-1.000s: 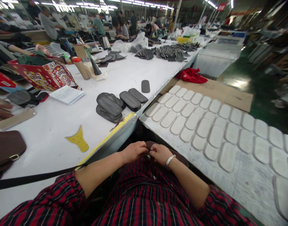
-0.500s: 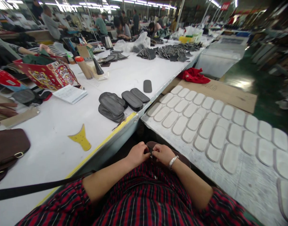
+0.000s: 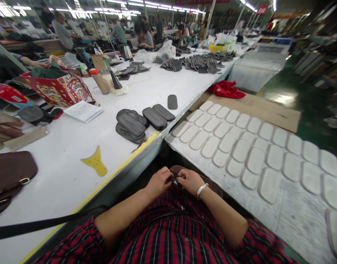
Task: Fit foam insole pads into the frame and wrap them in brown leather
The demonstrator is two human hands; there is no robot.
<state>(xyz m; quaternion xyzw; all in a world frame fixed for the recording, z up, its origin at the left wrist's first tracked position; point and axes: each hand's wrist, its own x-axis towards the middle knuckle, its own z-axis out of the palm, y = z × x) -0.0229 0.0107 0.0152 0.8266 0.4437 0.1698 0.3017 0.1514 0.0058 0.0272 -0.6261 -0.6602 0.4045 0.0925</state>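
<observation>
In my lap, low between the two tables, lies a brown leather piece [image 3: 214,187] with a rounded edge, partly covered by my hands. My left hand [image 3: 160,181] is closed, its thumb and fingers pinching at the leather piece. Facing it, my right hand [image 3: 189,179] also pinches there, a bracelet on its wrist. Between the fingertips a small dark part with a pale spot shows, too small to name. Brown leather bag pieces with gold buckles [image 3: 13,174] lie at the left table edge. A yellow flat template [image 3: 95,162] is nearer to my left hand.
Dark rounded pads [image 3: 131,123] are stacked at the white table's [image 3: 66,154] corner. Rows of pale oval pieces [image 3: 255,160] cover the right-hand board. Further back are a red patterned box [image 3: 57,90], an orange-capped bottle [image 3: 99,81] and a red cloth [image 3: 227,90]. Several people work beyond.
The fingers of my left hand have shifted slightly at the leather piece, and the small pale spot between the fingertips shows more. The view has tilted a little; the table items stay put.
</observation>
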